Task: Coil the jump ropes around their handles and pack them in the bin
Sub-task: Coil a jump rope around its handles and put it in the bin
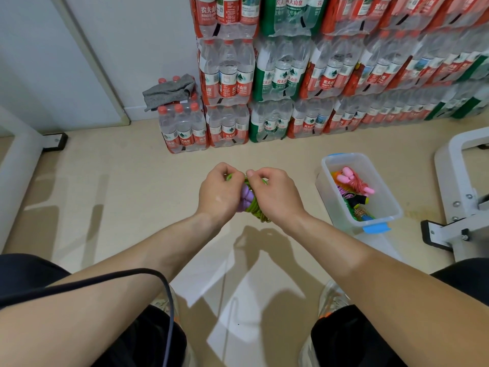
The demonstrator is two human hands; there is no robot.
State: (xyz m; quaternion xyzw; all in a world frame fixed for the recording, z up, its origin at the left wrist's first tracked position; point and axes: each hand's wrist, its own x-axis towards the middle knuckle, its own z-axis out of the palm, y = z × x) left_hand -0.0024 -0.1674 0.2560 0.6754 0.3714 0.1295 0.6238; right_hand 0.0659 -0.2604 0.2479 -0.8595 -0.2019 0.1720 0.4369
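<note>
Two hands meet dead centre, held up over the floor, both curled tight onto one bundle. The left hand (221, 193) grips the purple handles (247, 196) from the 9 o'clock side, fingers wrapped round them. The right hand (275, 194) comes in from 3 o'clock, thumb and fingertips pinching the green rope (258, 211) at the top of the bundle. Green loops are wound round the handles and spill out below the right palm, at about 5 o'clock of the bundle. How the rope's end lies is hidden behind the knuckles.

Over at 3 o'clock from the hands, well apart from them, the clear bin (326, 197) sits open-topped on the floor, with a blue latch (375, 228) on its near end. Inside it are a pink rope (354, 181) at the far end, a black-and-yellow handle (358, 200) in the middle, and more coloured rope nearer.

Up at 12 o'clock, shrink-wrapped packs of water bottles (277, 75) are stacked along the wall, with a grey cloth (169, 91) draped on the low pack at 11 o'clock. A white metal frame (455, 165) stands just beyond the bin. A black cable (105, 277) crosses the left forearm at 8 o'clock.
</note>
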